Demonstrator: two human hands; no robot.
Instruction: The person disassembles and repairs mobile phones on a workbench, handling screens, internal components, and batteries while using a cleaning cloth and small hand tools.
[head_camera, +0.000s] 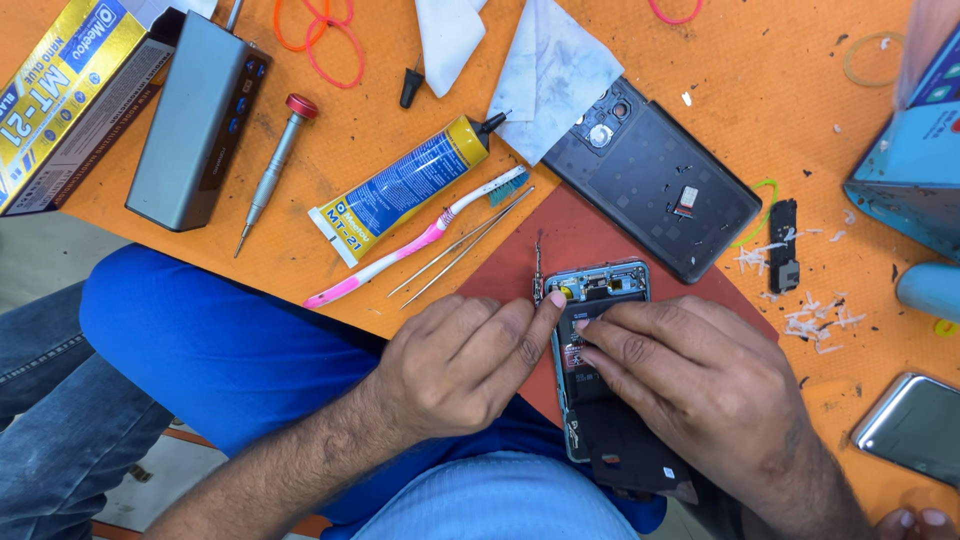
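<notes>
- Opened phone (598, 300): it lies face down with its back cover off, on a dark red mat (600, 235) at the near edge of an orange work table (330, 200), right in front of the person.
- Left hand (455, 365): it rests against the phone's left edge, fingers loosely curled and the index fingertip pressed to the top left corner of the frame; it grips nothing.
- Right hand (705, 385): it lies flat over the phone's middle and lower part, fingertips pressing down on the inner parts; nothing is held in it.
- Just beyond the phone lies the removed back cover (650, 185), inside facing up, partly under a white wipe (555, 75).
- To the left on the table: metal tweezers (460, 250), a pink and white toothbrush (415, 240), a yellow and blue glue tube (400, 190), a screwdriver (272, 170) and a grey box-shaped device (195, 115).
- Judged from this, the work goes best with the left hand bracing the frame while the right presses evenly and gently, fingertips kept off thin cables.
</notes>
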